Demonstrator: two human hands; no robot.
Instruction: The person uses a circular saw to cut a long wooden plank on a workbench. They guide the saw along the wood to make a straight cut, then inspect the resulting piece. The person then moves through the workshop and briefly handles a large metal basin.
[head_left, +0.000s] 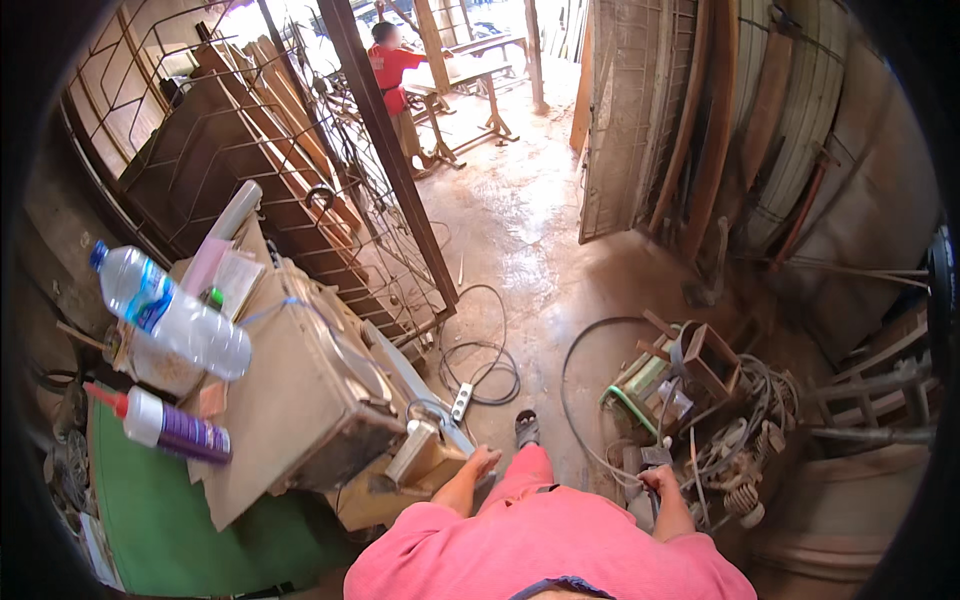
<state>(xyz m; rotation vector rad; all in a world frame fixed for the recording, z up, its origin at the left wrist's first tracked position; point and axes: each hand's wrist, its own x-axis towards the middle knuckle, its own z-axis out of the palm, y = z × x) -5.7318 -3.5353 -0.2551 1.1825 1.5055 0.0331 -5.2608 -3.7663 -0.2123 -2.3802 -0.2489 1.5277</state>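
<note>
My right hand (659, 478) is closed round the dark handle of a hammer-like tool (655, 456), its grey blocky head showing just above the fingers. My left hand (484, 461) hangs low beside a wooden block (412, 455) on the cabinet's side, its fingers loosely bent with nothing seen in them. One sandalled foot (527, 428) is stretched forward on the floor. Near it lies a white power strip (462, 402), with a dark cable (500, 345) looped beside it.
At left, a cardboard-topped cabinet (290, 400) bears a water bottle (170, 310) and a purple glue bottle (165, 425). Machinery and coiled cables (745, 400) crowd the right. Beyond the metal grille gate (395, 170), a person in red (390, 75) stands by wooden trestles (480, 85).
</note>
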